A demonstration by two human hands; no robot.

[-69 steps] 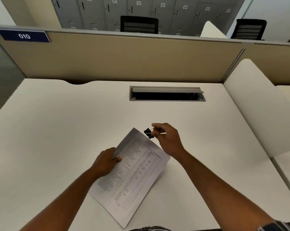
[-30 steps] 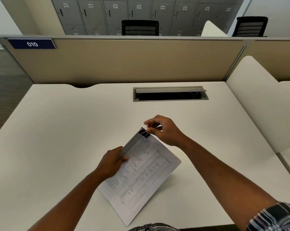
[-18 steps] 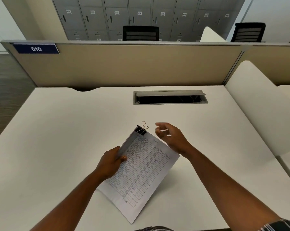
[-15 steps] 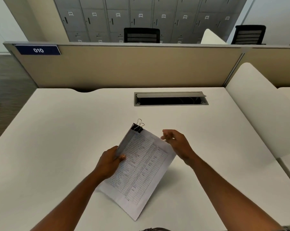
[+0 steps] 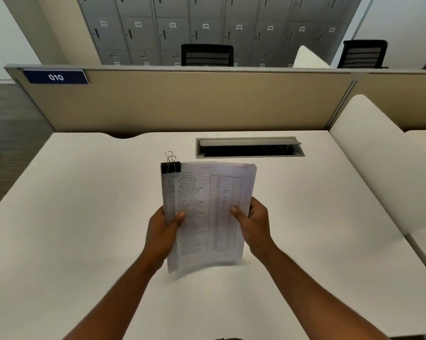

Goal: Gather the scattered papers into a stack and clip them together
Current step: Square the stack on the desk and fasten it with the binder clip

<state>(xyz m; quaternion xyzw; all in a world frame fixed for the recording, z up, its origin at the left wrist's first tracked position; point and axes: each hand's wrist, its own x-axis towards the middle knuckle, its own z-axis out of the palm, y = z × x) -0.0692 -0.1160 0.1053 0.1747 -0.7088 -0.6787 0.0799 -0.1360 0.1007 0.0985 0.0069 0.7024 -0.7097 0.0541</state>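
Now my left hand [image 5: 161, 235] and right hand [image 5: 254, 228] each grip a side edge of the paper stack [image 5: 207, 217], held upright above the table [image 5: 72, 217] with the binder clip [image 5: 170, 167] on its top-left corner, so clipping looks done and laying it flat seems next

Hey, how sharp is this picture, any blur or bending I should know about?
Head view: the paper stack is motion-blurred toward its lower edge, print legible only near the binder clip; wide-angle bending curves the desk edges; lighting soft and even, no glare.
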